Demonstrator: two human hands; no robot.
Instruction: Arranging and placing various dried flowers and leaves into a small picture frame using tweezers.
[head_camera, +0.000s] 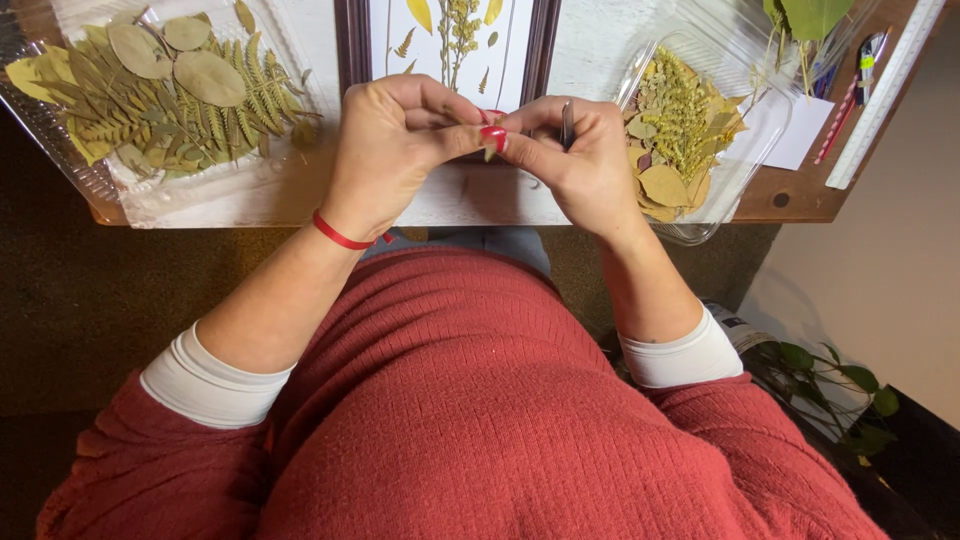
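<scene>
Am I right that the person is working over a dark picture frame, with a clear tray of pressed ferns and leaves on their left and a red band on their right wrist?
Not quite: the red band is on the left wrist, not the right, as the head view shows. The rest holds: both hands, left hand and right hand, meet over the dark picture frame, and the clear tray of pressed ferns and leaves lies on the left.

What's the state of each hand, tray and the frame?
left hand: pinching a small piece with the fingertips
right hand: holding a thin metal tool, fingertips meeting the left's
left tray: open, piled with ferns and leaves
right tray: open, holding dried sprigs
frame: flat, pressed plants inside
</scene>
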